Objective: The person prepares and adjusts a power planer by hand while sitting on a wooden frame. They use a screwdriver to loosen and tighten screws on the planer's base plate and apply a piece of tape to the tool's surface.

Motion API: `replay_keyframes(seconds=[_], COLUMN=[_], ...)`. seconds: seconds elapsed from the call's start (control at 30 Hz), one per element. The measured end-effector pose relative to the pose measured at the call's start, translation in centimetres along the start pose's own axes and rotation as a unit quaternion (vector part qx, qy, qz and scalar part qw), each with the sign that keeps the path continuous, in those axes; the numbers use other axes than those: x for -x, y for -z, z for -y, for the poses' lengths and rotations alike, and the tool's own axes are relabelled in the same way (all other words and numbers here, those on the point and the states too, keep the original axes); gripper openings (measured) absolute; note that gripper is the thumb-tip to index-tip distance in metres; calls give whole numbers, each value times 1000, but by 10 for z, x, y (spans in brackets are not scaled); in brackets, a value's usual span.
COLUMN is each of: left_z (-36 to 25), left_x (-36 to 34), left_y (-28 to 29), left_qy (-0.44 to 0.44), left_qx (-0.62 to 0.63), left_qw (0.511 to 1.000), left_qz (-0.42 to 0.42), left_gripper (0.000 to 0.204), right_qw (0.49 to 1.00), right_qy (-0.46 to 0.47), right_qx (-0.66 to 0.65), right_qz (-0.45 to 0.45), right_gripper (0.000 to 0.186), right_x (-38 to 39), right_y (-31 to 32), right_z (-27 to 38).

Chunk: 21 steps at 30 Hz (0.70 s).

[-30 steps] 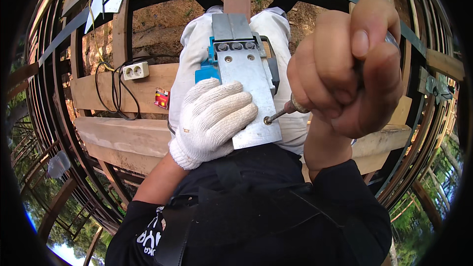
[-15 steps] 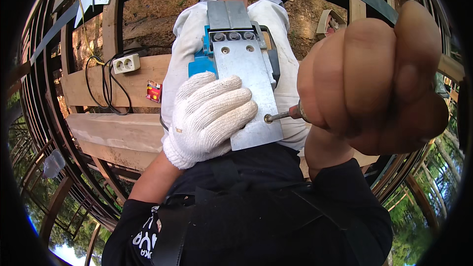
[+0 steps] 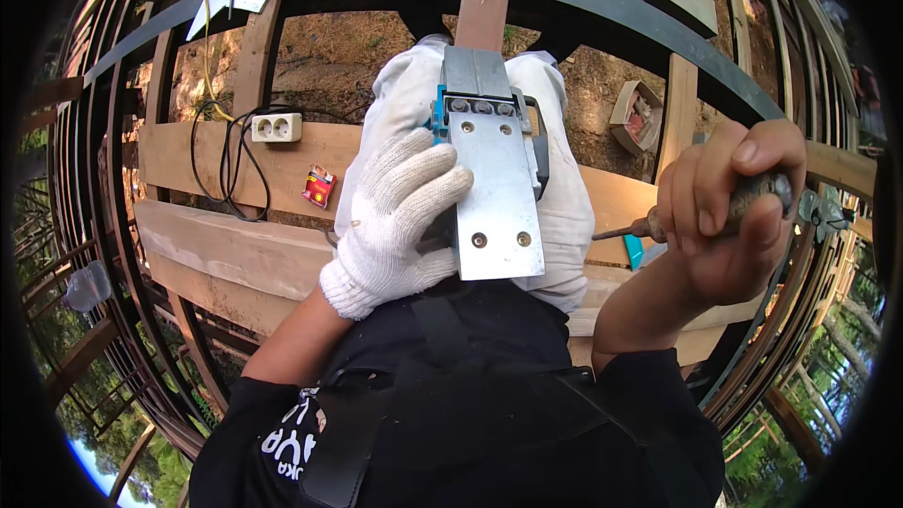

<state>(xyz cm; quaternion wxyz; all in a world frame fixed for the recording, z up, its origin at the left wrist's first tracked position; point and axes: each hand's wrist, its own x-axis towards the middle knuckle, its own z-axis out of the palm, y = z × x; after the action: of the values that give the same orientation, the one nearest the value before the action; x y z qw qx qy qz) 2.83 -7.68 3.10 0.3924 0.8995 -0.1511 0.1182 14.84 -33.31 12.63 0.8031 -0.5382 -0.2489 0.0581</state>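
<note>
Gripping 1 screwdriver [image 3: 649,226], the right hand [image 3: 729,202] is curled around the handle; the shaft points left, its tip apart from the planer [image 3: 497,183]. The gloved left hand [image 3: 403,193] lies along the planer's left side, fingers extended, thumb spread from them. The planer rests plate-up on the trousered thighs. Its long axis runs from the waist outward, the far end slightly left. Count 4 recessed screws, 2 at each end of the plate, and 3 bolts in a row. Outward: 1 red packet [image 3: 319,186], 1 socket block [image 3: 277,127] with 2 outlets, 1 open box [image 3: 620,128] containing reddish and pale items, indistinct.
</note>
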Motion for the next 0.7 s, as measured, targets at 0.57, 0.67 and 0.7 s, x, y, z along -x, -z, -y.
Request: replay_keyframes(seconds=[0.57, 0.67, 0.7], left_z=[52, 56, 55], left_x=[-20, -22, -22], left_y=[-4, -6, -6], left_qy=[119, 117, 126], left_qx=[98, 103, 109], left_qw=[988, 986, 985], left_qz=[-31, -54, -56], left_gripper=[98, 94, 93], right_qw=[964, 975, 975], right_qy=[-149, -155, -155], right_qx=[220, 158, 160], right_qz=[-13, -19, -16], right_gripper=[43, 42, 42], right_x=[86, 77, 76], right_y=[19, 15, 16], right_z=[-77, -81, -81])
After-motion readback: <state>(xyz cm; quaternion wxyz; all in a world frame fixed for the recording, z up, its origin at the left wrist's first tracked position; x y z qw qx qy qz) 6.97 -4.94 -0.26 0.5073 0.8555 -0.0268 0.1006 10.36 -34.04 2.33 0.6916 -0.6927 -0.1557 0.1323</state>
